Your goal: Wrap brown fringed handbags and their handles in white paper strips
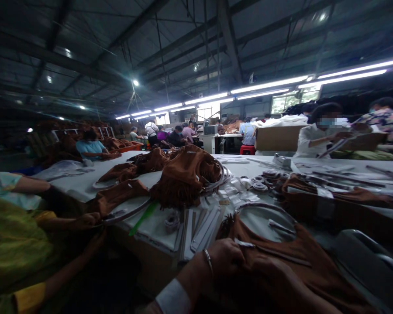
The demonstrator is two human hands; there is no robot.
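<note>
At the table's near edge, a brown fabric piece (301,257) lies spread out, with a curved pale trim along its far opening. My left hand (225,258), wearing a bracelet at the wrist, is closed on its left edge. A small whitish strip (245,243) shows just beyond those fingers; I cannot tell whether it is held. Close by on the right, my right hand (271,272) grips the same fabric, its fingertips lost in shadow. White flat strips (203,231) lie left of the fabric, beside a small coil (172,220) and a green strip-like tool (143,219).
Fringed brown pieces (186,174) are heaped mid-table. Small white packets (240,189) and coiled trims (259,183) lie beyond my hands. A grey machine-like object (363,257) stands at right. A co-worker in yellow (19,244) handles brown fabric at left; another person (324,135) sits across.
</note>
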